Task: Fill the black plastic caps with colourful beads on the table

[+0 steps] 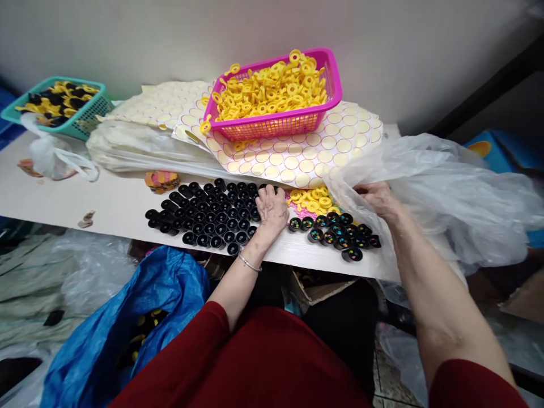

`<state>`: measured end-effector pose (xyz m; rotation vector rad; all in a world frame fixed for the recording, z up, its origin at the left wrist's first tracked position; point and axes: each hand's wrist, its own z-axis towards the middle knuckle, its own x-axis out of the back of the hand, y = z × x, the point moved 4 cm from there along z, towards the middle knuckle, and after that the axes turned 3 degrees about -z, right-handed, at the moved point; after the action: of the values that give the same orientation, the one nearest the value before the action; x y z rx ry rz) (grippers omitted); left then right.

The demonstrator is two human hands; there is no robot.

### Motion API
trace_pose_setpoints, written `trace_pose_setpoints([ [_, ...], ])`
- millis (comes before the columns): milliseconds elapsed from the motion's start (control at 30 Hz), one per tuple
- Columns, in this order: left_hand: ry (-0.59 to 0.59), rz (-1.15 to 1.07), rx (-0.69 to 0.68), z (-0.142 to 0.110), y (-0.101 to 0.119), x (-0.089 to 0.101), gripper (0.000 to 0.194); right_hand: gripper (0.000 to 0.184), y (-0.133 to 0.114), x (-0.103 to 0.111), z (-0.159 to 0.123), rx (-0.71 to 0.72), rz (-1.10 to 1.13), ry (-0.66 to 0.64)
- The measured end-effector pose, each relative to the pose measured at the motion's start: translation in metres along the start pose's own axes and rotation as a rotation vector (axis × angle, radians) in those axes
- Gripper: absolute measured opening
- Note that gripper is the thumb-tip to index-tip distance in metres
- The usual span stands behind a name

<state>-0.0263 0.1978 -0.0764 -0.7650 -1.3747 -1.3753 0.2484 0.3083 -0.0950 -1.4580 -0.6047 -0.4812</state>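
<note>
My left hand (272, 208) is bent down over the right end of a dense group of small black cups (212, 212), its fingers curled round a cup that it mostly hides. At the mouth of a large clear plastic bag (429, 175) is my right hand (377, 199), fingers bent against the film; the film partly covers the fingertips. Between the hands lies a heap of yellow ring-shaped pieces with tabs (314, 199), beside tiny pink bits (301, 211). Nearer to me stand several black cups with coloured bits inside (338, 229).
A pink basket (272, 122) of yellow rings stands on sheets of round stickers (293, 161) by the wall. Far left are a teal basket (91, 110) and a small tied bag (51, 158). An orange-pink sponge-like block (161, 181) lies behind the cups. Below is a blue sack (170, 283).
</note>
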Motion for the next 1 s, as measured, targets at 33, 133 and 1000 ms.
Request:
trace_pose_setpoints([
  [33,0.004,0.007,-0.003,0.001,0.001,-0.001,0.027,0.011,0.002,0.002,-0.007,-0.008,0.085,0.015],
  [133,0.023,0.025,-0.036,-0.001,0.001,-0.004,0.029,0.022,0.009,0.01,-0.027,-0.008,0.292,0.097],
  [1000,-0.177,-0.748,-0.347,-0.07,0.031,-0.007,0.05,0.023,-0.114,-0.035,-0.149,0.665,-0.381,-0.134],
])
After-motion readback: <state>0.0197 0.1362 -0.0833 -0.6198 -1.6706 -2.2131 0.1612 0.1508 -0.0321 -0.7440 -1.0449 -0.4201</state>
